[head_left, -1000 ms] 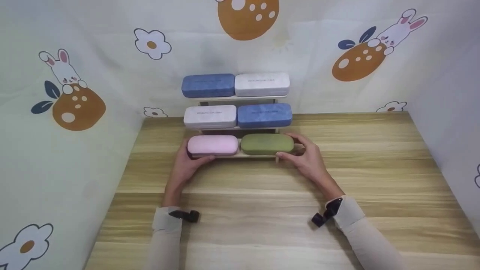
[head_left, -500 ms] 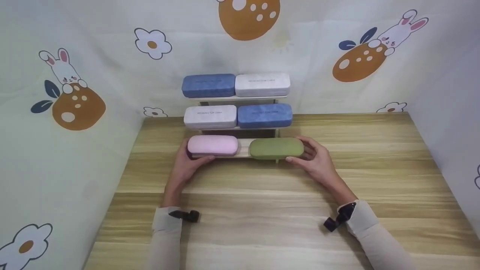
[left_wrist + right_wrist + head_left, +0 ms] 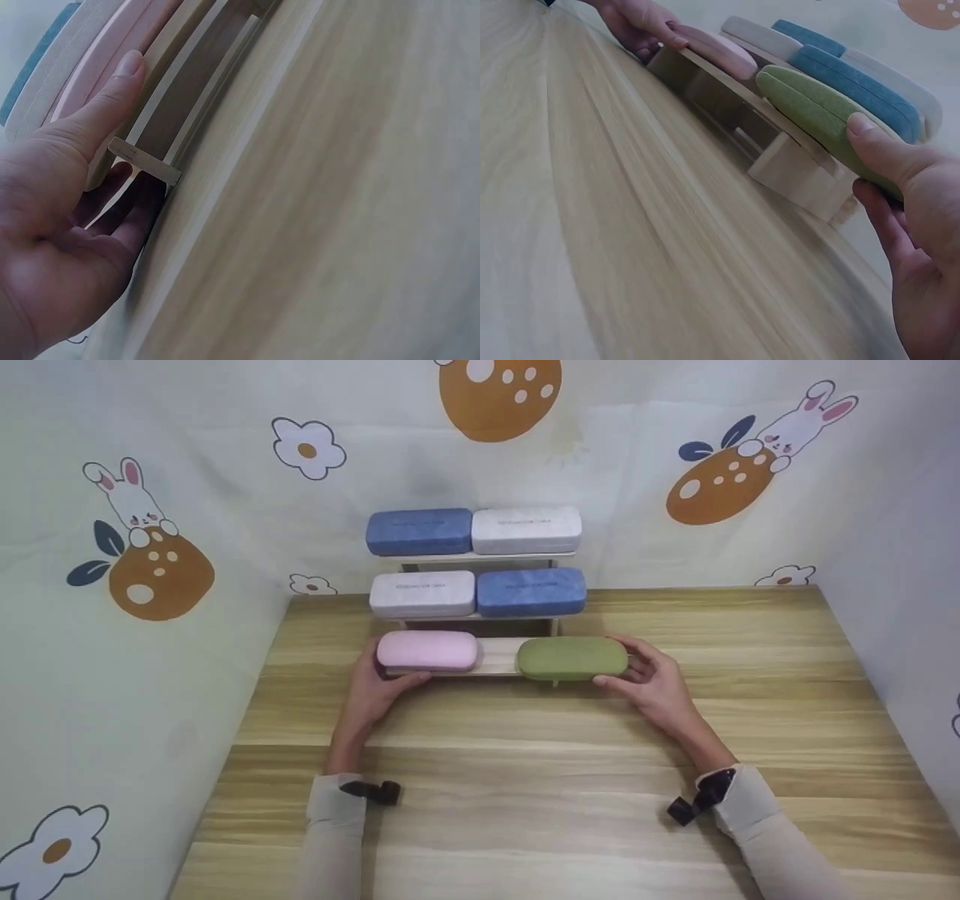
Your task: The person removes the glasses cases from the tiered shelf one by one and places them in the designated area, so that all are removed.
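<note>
My right hand (image 3: 660,690) holds the green glasses case (image 3: 573,658) by its right end, thumb at the front. In the right wrist view the case slants just above the bottom shelf's right end and sticks out past it. My left hand (image 3: 369,690) grips the left end of the wooden tiered rack (image 3: 497,657). In the left wrist view its thumb lies along the shelf's front edge beside the pink glasses case (image 3: 94,64), and the other fingers curl underneath. The pink case rests on the bottom shelf's left half.
On the middle shelf are a white case (image 3: 422,594) and a blue case (image 3: 531,591). A blue case (image 3: 418,532) and a white case (image 3: 526,530) stand on the top shelf. Patterned cloth (image 3: 615,472) hangs behind the wood-grain table (image 3: 510,787).
My right hand has carried the green case rightward and slightly toward me, away from the pink case, baring shelf between them. The left hand and pink case have stayed put.
</note>
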`<state>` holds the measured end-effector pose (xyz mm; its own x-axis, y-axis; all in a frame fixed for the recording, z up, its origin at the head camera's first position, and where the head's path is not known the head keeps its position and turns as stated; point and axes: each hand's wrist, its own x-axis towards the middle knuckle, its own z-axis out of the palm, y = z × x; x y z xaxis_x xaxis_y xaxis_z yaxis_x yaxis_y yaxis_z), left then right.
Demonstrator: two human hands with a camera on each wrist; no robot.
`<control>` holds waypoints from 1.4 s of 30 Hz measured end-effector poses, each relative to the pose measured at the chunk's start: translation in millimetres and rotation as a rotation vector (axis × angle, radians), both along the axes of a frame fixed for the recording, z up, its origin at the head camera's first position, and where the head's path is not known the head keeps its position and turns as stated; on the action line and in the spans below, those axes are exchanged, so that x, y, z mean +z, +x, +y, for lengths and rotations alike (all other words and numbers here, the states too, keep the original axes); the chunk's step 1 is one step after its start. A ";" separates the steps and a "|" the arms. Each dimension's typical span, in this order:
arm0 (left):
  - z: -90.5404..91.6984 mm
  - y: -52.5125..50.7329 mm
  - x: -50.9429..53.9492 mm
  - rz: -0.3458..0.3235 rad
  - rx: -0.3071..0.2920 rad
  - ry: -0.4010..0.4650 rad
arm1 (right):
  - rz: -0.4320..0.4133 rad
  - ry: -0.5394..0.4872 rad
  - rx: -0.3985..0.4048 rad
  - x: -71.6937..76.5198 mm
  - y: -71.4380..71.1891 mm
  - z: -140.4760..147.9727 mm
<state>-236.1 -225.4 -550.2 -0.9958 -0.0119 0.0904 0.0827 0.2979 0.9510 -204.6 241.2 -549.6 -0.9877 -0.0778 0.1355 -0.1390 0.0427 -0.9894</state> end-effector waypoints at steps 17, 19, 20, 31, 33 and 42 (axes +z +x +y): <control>-0.2 -1.8 -5.1 -0.011 -0.010 -0.001 | -0.016 -0.124 -0.086 -1.9 0.5 48.4; -0.2 -2.4 -5.7 -0.003 -0.012 -0.007 | -0.018 -0.126 -0.109 -2.5 -1.1 50.9; -0.4 -2.5 -5.6 -0.002 -0.013 -0.009 | -0.016 -0.125 -0.114 -3.0 -2.0 52.1; 10.0 12.9 25.7 -0.059 -0.001 0.009 | -0.005 -0.125 -0.150 -4.1 -13.2 54.8; 10.5 13.9 26.9 -0.058 0.004 0.010 | -0.006 -0.116 -0.160 -3.4 -15.8 55.3; 4.5 2.9 4.6 -0.042 0.023 0.037 | -0.031 -0.055 -0.186 -3.6 -32.4 56.3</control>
